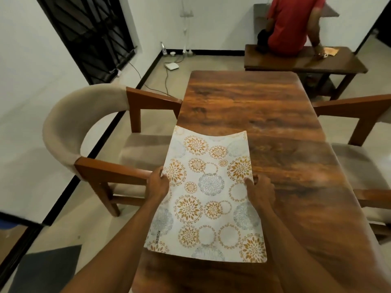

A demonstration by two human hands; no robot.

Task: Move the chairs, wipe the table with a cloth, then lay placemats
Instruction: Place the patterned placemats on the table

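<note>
A white placemat (208,193) printed with orange and blue-grey flower circles hangs just above the near left part of the brown wooden table (264,115), its far edge curling up. My left hand (157,183) grips its left edge and my right hand (259,190) grips its right edge, thumbs on top. A padded chair (69,132) with wooden arms stands at the table's left side. The arm of a second chair (359,108) shows at the right side.
A person in a red shirt (294,22) sits on a wooden bench (306,60) beyond the table's far end, with an orange cloth (331,52) beside them. A white device (171,66) and cables lie on the floor near the barred window (88,34).
</note>
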